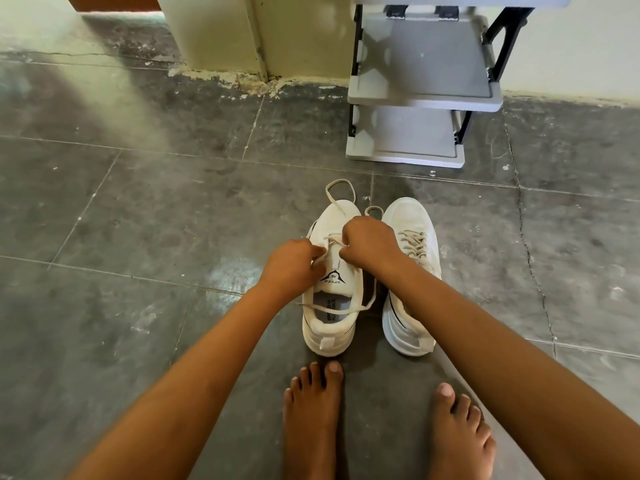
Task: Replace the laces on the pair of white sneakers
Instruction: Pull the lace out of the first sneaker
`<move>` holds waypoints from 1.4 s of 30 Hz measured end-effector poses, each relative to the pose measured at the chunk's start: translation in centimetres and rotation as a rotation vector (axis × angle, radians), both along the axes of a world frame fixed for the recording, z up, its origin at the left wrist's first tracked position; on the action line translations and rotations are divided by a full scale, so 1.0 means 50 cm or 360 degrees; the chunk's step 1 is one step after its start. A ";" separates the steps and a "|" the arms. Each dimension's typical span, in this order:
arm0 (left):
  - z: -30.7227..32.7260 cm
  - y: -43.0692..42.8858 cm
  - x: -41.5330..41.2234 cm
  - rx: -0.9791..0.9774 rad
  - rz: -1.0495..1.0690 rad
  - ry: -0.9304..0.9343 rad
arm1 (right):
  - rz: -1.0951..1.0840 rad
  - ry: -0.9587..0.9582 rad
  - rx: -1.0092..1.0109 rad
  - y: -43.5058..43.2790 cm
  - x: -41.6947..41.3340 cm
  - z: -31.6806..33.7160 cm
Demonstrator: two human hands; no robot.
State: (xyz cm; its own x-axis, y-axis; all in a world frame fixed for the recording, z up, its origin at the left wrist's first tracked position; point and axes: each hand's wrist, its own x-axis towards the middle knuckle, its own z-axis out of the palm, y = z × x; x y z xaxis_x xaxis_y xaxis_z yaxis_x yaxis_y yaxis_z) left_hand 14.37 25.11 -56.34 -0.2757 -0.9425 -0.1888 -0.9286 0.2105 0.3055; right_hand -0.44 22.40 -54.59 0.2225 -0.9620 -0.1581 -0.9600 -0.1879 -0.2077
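Two white sneakers stand side by side on the dark tiled floor, toes pointing away. The left sneaker (330, 327) has a loose cream lace (341, 308) trailing across its opening and looping past its toe. My left hand (292, 266) pinches the lace at the eyelets on the tongue's left side. My right hand (370, 242) grips the lace on the right side, fingers curled. The right sneaker (412, 258) is fully laced, and my right forearm crosses part of it.
A grey plastic shoe rack (424, 98) with black legs stands against the wall behind the sneakers. A cream pillar (221, 36) rises at the back. My two bare feet (311, 420) rest on the floor just in front of the sneakers' heels.
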 end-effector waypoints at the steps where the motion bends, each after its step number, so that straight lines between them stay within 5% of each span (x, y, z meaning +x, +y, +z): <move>1: 0.002 -0.002 -0.002 -0.0002 -0.0040 -0.0034 | 0.0006 0.0039 0.0014 -0.005 0.006 0.002; 6: 0.000 -0.001 -0.031 0.0017 -0.0163 -0.0272 | -0.0038 0.0029 0.0047 -0.021 0.010 -0.006; 11: -0.008 -0.002 -0.050 0.0031 -0.0227 -0.0452 | -0.0691 -0.1171 0.0543 -0.020 0.017 -0.016; 13: -0.008 -0.004 -0.049 0.0029 -0.0220 -0.0446 | -0.0844 -0.1344 0.0589 -0.018 0.017 -0.014; 18: -0.009 0.002 -0.030 -0.0034 -0.0111 -0.0258 | -0.0250 -0.0213 0.0182 -0.010 -0.010 -0.004; 23: -0.009 0.010 -0.024 -0.0074 -0.0084 -0.0263 | -0.0043 0.0043 -0.0065 -0.004 0.010 0.000; 26: -0.011 0.006 -0.040 -0.0022 -0.0124 -0.0403 | -0.0231 -0.0249 0.0079 -0.018 0.010 0.004; 32: -0.011 0.001 -0.051 0.0018 -0.0199 -0.0476 | -0.0830 -0.1496 0.0472 -0.019 0.035 0.014; 34: -0.007 0.000 -0.051 0.0024 -0.0213 -0.0462 | -0.0889 -0.1618 0.0564 -0.012 0.036 0.011; 36: -0.006 0.001 -0.047 0.0009 -0.0197 -0.0419 | -0.0646 -0.1305 0.0513 -0.015 0.015 0.007; 39: -0.006 0.006 -0.039 -0.0021 -0.0090 -0.0290 | -0.0230 -0.0289 0.0219 -0.003 -0.018 0.003; 42: -0.003 0.010 -0.038 -0.0038 -0.0035 -0.0225 | -0.0125 -0.0076 0.0022 0.006 -0.009 0.003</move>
State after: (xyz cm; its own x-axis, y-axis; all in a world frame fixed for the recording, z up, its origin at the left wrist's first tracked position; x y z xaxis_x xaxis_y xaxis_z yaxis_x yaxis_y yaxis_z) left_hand 12.49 25.63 -56.47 -0.2687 -0.9411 -0.2051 -0.9571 0.2370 0.1665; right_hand -0.91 22.71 -54.45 0.1539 -0.9747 -0.1624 -0.9605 -0.1091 -0.2559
